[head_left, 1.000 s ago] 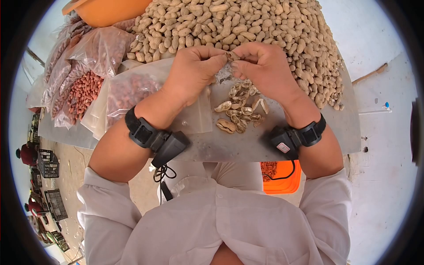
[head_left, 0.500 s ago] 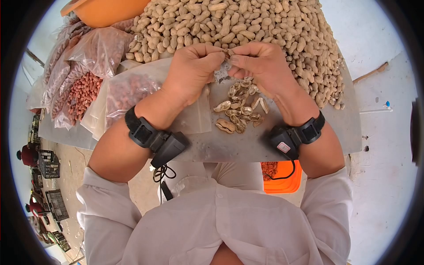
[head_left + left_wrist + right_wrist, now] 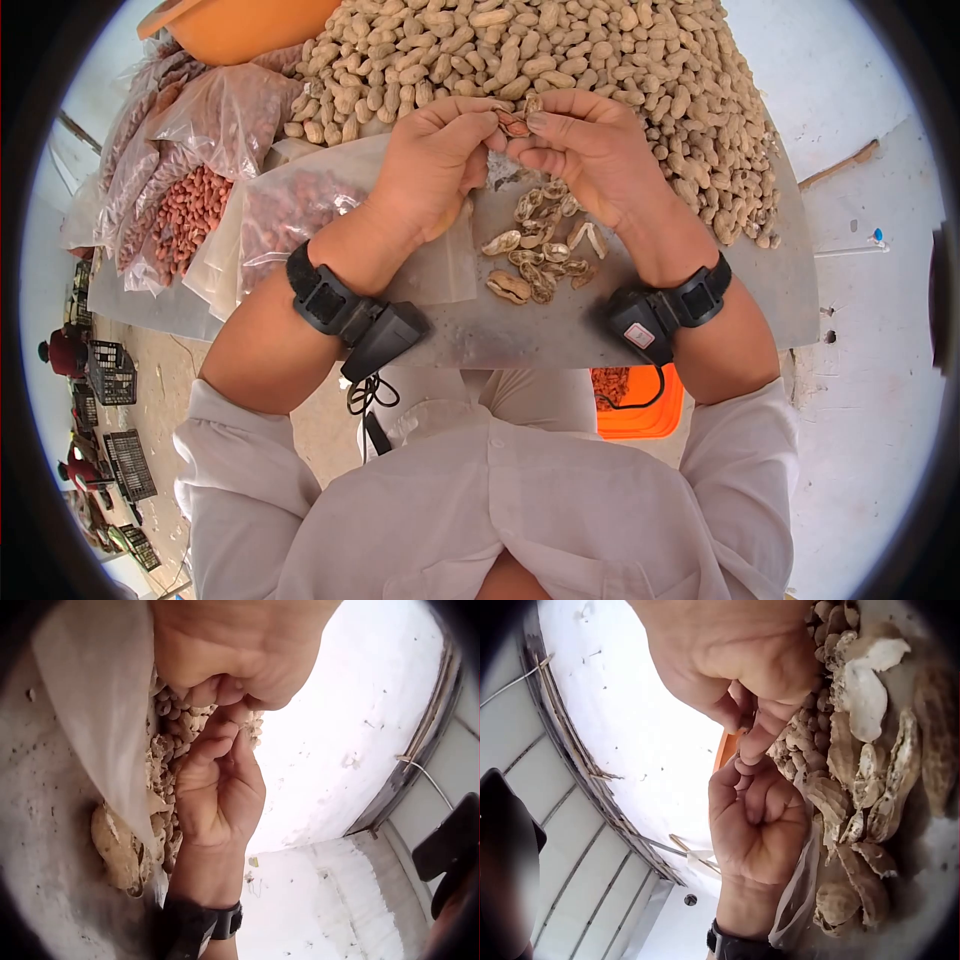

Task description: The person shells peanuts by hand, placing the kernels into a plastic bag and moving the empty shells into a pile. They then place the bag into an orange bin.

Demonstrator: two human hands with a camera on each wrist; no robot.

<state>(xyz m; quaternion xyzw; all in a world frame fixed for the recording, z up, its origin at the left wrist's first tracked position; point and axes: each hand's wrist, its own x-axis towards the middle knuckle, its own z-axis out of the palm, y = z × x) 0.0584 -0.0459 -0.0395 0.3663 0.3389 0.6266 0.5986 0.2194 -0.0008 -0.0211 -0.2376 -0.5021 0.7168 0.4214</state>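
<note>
In the head view both hands meet at the near edge of the big peanut heap (image 3: 560, 50). The left hand (image 3: 432, 160) pinches an opened peanut (image 3: 513, 125) whose reddish kernels show. Against its other side, the right hand (image 3: 600, 150) holds a piece of pale shell (image 3: 533, 103) between thumb and forefinger. Below the hands, several empty shell halves (image 3: 545, 240) lie on the grey table (image 3: 500, 340). Both wrist views show the fingertips of the two hands close together, the peanut mostly hidden by them.
To the left are clear bags of red kernels (image 3: 190, 215) and a flat plastic bag (image 3: 300, 210). An orange basin (image 3: 240, 25) stands at the back left. Under the table edge is an orange container (image 3: 650, 410). Black crates (image 3: 125, 460) and people are on the floor far left.
The peanut between the fingers has come open, its red kernels now in sight. The right hand's fingertips have shifted slightly up, with a shell piece apart from the rest.
</note>
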